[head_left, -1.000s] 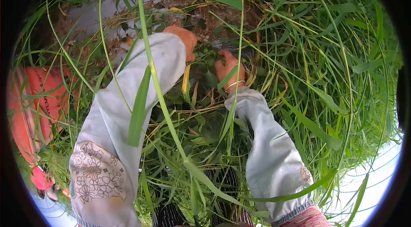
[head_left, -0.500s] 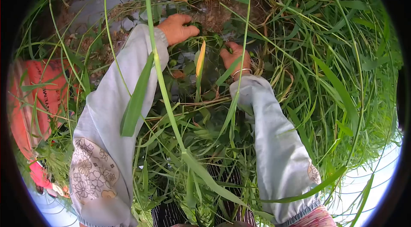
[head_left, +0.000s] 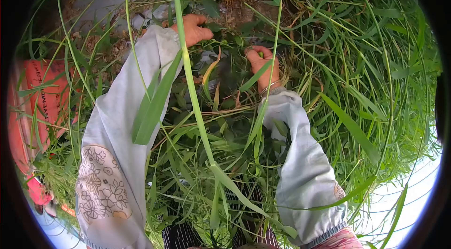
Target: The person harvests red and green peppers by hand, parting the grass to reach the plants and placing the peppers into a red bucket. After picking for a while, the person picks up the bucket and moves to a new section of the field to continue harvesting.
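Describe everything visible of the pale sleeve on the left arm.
The pale grey-blue sleeve looks like thin, soft fabric, loose and creased. It slants from the lower left of the view up to the left hand, its end gathered around the wrist. Lower down it carries a cream floral panel with dark-outlined flowers. A thick green stem and a broad grass blade cross in front; whether either touches it is unclear.
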A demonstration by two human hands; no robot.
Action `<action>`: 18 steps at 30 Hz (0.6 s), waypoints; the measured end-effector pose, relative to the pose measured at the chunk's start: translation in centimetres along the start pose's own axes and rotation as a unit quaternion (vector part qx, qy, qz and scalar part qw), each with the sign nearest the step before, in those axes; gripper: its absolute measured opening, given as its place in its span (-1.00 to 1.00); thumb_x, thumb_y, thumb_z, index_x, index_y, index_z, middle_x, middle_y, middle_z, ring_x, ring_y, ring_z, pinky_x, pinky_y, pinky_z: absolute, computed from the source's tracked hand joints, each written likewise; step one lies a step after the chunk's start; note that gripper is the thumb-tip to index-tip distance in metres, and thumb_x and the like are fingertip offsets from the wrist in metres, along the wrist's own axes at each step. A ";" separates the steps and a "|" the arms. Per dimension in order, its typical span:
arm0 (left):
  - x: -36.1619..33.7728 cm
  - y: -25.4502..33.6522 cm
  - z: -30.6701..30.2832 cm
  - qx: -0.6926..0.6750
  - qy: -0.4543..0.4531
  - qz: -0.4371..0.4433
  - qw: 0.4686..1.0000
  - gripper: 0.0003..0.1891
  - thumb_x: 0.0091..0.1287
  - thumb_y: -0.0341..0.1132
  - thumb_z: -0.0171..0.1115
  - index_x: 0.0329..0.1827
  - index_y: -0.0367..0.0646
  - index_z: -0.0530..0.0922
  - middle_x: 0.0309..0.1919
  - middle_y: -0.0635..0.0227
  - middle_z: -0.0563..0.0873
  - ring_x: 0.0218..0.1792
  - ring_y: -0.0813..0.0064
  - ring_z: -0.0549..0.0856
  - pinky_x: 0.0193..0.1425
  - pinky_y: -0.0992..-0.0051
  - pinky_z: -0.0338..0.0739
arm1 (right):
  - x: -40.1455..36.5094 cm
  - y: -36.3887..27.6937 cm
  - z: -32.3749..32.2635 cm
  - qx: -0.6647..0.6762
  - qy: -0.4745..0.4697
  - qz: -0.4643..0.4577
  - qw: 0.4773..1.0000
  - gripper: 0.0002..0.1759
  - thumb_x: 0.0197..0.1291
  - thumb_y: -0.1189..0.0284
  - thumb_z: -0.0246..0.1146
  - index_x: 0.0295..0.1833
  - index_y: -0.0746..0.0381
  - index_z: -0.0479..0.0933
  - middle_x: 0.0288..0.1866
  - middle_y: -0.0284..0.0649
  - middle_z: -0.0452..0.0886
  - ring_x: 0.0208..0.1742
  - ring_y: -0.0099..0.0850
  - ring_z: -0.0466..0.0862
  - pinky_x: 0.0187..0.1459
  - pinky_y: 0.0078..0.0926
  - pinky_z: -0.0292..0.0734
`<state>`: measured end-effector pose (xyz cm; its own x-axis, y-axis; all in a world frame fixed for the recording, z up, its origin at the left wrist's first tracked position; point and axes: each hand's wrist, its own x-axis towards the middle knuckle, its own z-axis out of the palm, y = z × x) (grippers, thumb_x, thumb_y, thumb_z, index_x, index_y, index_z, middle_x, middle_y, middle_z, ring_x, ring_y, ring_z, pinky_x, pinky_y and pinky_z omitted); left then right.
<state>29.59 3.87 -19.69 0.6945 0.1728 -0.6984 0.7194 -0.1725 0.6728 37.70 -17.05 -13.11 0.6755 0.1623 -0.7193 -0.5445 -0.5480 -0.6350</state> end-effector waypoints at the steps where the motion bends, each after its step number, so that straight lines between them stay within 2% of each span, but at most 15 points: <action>1: -1.0 1.6 -0.5 -0.001 0.009 -0.008 1.000 -0.38 0.08 -0.25 0.29 0.18 -0.43 0.37 -0.11 0.16 0.63 -0.09 0.44 0.59 0.01 0.47 0.47 | 0.0 -0.5 -0.1 0.032 0.000 0.004 0.999 -0.82 -0.05 0.42 0.34 -0.33 0.28 0.56 -0.55 -0.46 0.49 -0.52 -0.69 0.41 -0.49 -0.66 0.33; 3: -2.0 2.9 -0.7 -0.005 0.024 -0.024 0.999 -0.44 0.10 -0.30 0.25 0.17 -0.39 0.40 -0.13 0.22 0.64 -0.12 0.48 0.59 0.00 0.50 0.47 | 0.4 -1.1 -0.2 0.093 0.002 0.015 0.996 -0.84 -0.02 0.40 0.33 -0.36 0.25 0.56 -0.57 -0.49 0.45 -0.56 -0.70 0.38 -0.52 -0.67 0.29; 4: -1.7 1.8 -0.6 -0.102 0.003 0.015 0.995 -0.50 0.10 -0.34 0.22 0.16 -0.28 0.46 -0.12 0.29 0.64 -0.13 0.49 0.58 0.01 0.51 0.46 | 1.0 -0.6 0.0 0.126 -0.030 0.006 0.992 -0.85 0.01 0.39 0.32 -0.36 0.23 0.55 -0.60 -0.49 0.42 -0.60 -0.67 0.39 -0.52 -0.68 0.33; 7: -2.3 1.2 -0.1 -0.139 0.016 0.034 0.990 -0.56 0.10 -0.39 0.19 0.11 -0.18 0.52 -0.15 0.34 0.65 -0.18 0.53 0.57 0.00 0.53 0.46 | 1.1 -0.8 0.7 0.164 -0.119 0.038 0.978 -0.87 0.03 0.40 0.28 -0.32 0.21 0.54 -0.57 -0.44 0.48 -0.59 -0.60 0.47 -0.53 -0.61 0.39; 8: -1.3 -1.0 0.9 -0.228 0.041 0.053 0.971 -0.60 0.09 -0.45 0.16 0.06 -0.15 0.56 -0.19 0.37 0.65 -0.20 0.58 0.57 -0.03 0.54 0.46 | 0.8 -1.3 1.1 0.114 -0.107 0.073 0.985 -0.87 0.06 0.43 0.24 -0.26 0.21 0.53 -0.52 -0.39 0.51 -0.56 -0.56 0.52 -0.55 -0.56 0.43; 11: -3.6 -1.1 0.3 -0.322 0.021 0.019 0.946 -0.62 0.08 -0.48 0.14 0.02 -0.15 0.58 -0.24 0.41 0.66 -0.25 0.61 0.58 -0.09 0.56 0.47 | -0.5 -0.5 0.3 0.114 -0.170 0.087 0.975 -0.84 0.07 0.45 0.21 -0.20 0.21 0.50 -0.46 -0.35 0.55 -0.52 -0.52 0.56 -0.56 -0.55 0.43; 12: -4.9 -0.8 0.2 -0.278 -0.001 0.017 0.961 -0.64 0.07 -0.48 0.13 -0.01 -0.20 0.57 -0.24 0.43 0.65 -0.29 0.58 0.59 -0.13 0.53 0.49 | -0.9 -0.5 -1.0 0.085 -0.161 0.093 0.979 -0.81 0.10 0.45 0.21 -0.15 0.21 0.49 -0.37 -0.29 0.59 -0.47 -0.49 0.60 -0.49 -0.57 0.45; 13: -6.3 -0.1 0.7 -0.227 -0.017 0.085 0.970 -0.63 0.06 -0.47 0.13 -0.01 -0.20 0.56 -0.27 0.39 0.65 -0.31 0.55 0.60 -0.14 0.50 0.50 | -0.9 -0.9 -1.5 0.128 -0.148 0.088 0.977 -0.80 0.11 0.43 0.22 -0.13 0.21 0.48 -0.35 -0.29 0.59 -0.45 -0.47 0.61 -0.48 -0.56 0.46; 15: -9.4 2.5 1.7 0.001 -0.034 0.066 0.997 -0.61 0.05 -0.45 0.12 0.01 -0.16 0.53 -0.23 0.26 0.65 -0.25 0.44 0.63 -0.07 0.44 0.50 | -1.2 -1.2 -2.6 0.216 -0.116 0.083 0.966 -0.76 0.13 0.39 0.23 -0.09 0.19 0.47 -0.31 -0.27 0.60 -0.40 -0.43 0.63 -0.46 -0.54 0.47; 16: -10.3 2.6 2.7 0.005 -0.027 0.070 0.997 -0.61 0.06 -0.45 0.12 0.03 -0.13 0.52 -0.19 0.21 0.65 -0.21 0.36 0.63 -0.04 0.41 0.50 | -1.0 -1.7 -2.9 0.224 -0.193 0.067 0.953 -0.71 0.14 0.31 0.26 -0.05 0.17 0.46 -0.32 -0.31 0.56 -0.39 -0.41 0.63 -0.50 -0.51 0.49; 17: -11.0 2.5 3.8 0.009 -0.021 0.075 0.997 -0.60 0.07 -0.44 0.12 0.04 -0.09 0.51 -0.15 0.15 0.64 -0.18 0.29 0.64 -0.01 0.38 0.50 | -0.9 -1.9 -2.9 0.207 -0.188 0.084 0.956 -0.71 0.14 0.30 0.26 -0.06 0.16 0.46 -0.32 -0.32 0.55 -0.39 -0.40 0.63 -0.51 -0.51 0.49; 18: -11.4 2.5 4.7 0.046 0.028 0.097 0.994 -0.61 0.10 -0.42 0.15 0.06 -0.07 0.50 -0.07 0.13 0.62 -0.13 0.14 0.63 0.01 0.31 0.50 | -1.3 -3.2 -2.6 0.188 -0.183 0.100 0.960 -0.71 0.14 0.29 0.27 -0.06 0.16 0.46 -0.32 -0.33 0.54 -0.39 -0.39 0.63 -0.52 -0.50 0.48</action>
<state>23.43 -3.07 -11.19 0.8213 0.1802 -0.5413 0.5701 -0.2961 0.7663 39.88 -17.64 -9.43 0.3560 0.3997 -0.8447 -0.8328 -0.2744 -0.4808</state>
